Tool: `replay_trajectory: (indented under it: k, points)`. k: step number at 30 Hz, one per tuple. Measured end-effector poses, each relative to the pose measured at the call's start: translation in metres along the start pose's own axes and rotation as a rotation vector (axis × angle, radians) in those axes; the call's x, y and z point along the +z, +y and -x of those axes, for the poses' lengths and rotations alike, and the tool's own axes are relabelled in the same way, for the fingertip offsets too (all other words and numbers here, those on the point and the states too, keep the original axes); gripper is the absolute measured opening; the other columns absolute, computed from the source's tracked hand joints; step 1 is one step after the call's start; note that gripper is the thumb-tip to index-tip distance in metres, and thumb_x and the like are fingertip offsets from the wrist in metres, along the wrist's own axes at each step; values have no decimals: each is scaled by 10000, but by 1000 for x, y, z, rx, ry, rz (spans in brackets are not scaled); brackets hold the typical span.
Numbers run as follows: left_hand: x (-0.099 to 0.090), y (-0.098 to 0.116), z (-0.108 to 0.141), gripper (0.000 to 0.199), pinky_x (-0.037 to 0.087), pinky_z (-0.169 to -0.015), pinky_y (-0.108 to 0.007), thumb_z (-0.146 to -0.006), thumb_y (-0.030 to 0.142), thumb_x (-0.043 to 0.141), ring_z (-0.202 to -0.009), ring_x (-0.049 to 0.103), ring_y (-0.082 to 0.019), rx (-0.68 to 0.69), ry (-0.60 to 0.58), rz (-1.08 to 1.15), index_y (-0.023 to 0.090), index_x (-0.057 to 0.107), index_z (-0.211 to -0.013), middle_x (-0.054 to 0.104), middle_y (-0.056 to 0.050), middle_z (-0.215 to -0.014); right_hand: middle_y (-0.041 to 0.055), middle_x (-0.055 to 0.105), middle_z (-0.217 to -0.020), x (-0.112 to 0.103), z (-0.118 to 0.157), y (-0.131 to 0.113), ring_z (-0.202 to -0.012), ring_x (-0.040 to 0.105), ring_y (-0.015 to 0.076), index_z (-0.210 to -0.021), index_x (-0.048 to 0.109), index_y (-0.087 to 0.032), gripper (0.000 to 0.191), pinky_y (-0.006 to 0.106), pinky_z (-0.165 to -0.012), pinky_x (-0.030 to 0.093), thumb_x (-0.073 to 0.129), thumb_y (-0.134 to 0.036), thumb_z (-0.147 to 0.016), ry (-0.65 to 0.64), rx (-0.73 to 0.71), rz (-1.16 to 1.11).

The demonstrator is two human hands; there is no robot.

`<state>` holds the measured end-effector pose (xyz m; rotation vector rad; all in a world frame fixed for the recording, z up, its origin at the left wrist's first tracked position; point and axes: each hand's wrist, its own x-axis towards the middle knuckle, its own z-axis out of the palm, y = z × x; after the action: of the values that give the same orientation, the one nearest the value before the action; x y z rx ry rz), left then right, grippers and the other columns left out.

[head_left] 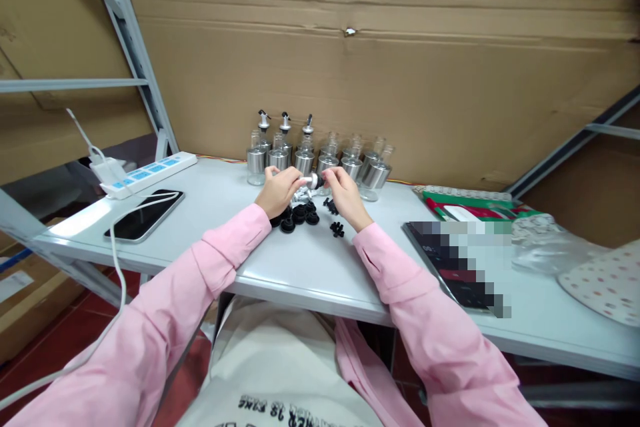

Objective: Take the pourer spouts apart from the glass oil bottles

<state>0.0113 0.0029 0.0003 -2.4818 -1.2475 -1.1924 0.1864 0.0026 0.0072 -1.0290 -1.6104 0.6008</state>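
My left hand (279, 191) pinches the pale spout end of a small pourer (314, 181) above the grey table (300, 267). At the pourer's black end, the fingers of my right hand (345, 195) are closed on it. Just below and between my hands lie several black stoppers (299, 215), with silver-white spout pieces behind them. Small black parts (337, 229) sit under my right hand. Behind my hands stand several glass bottles with metal sleeves (304, 163); three at the back left carry pourers (285, 123).
On the left lie a phone (145, 217) with a white cable and a power strip (153, 173). To the right are a partly blurred-out tablet-like device (445, 267), a green and red packet (435, 205) and clear plastic (550, 250). Cardboard (390, 80) walls the back.
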Motion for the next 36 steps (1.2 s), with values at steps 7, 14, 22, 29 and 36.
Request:
replay_trajectory:
  k: [7,14,22,29,36]
  points:
    - [-4,-4,0,363,224,-819,-329,-952,417,269,-769,530,-142,61,88,-53,197,554,-998,623,-19,-872,-8,580,-609,0,0,-7,-552,518,103,-704,506,-184,455,225,-503,355,542,-638,-691,-167,218,-352]
    - [-7,-4,0,307,203,-861,-360,-938,410,340,-772,563,-151,28,71,-91,213,566,-1008,662,-25,-879,-21,588,-632,-2,0,-7,-611,544,97,-766,578,-167,343,226,-582,432,710,-437,-599,-113,205,-400]
    - [-6,-13,-3,309,191,-873,-385,-925,433,369,-752,566,-155,50,81,-113,222,590,-971,690,-19,-880,4,614,-750,-1,-1,-5,-704,571,129,-806,591,-181,253,280,-676,471,687,-325,-622,-69,108,-341]
    - [-6,-10,-4,391,194,-835,-373,-957,382,289,-688,536,-145,-34,7,-93,182,583,-796,656,11,-688,22,597,-868,1,0,-3,-687,555,129,-848,568,-185,218,296,-671,466,628,-259,-652,-53,12,-268]
    - [-4,-13,-5,345,212,-785,-342,-952,325,325,-647,516,-127,-242,-47,-38,162,564,-764,641,15,-707,53,616,-939,-3,-2,0,-829,567,162,-840,556,-182,164,324,-774,465,569,-205,-678,45,-114,-130]
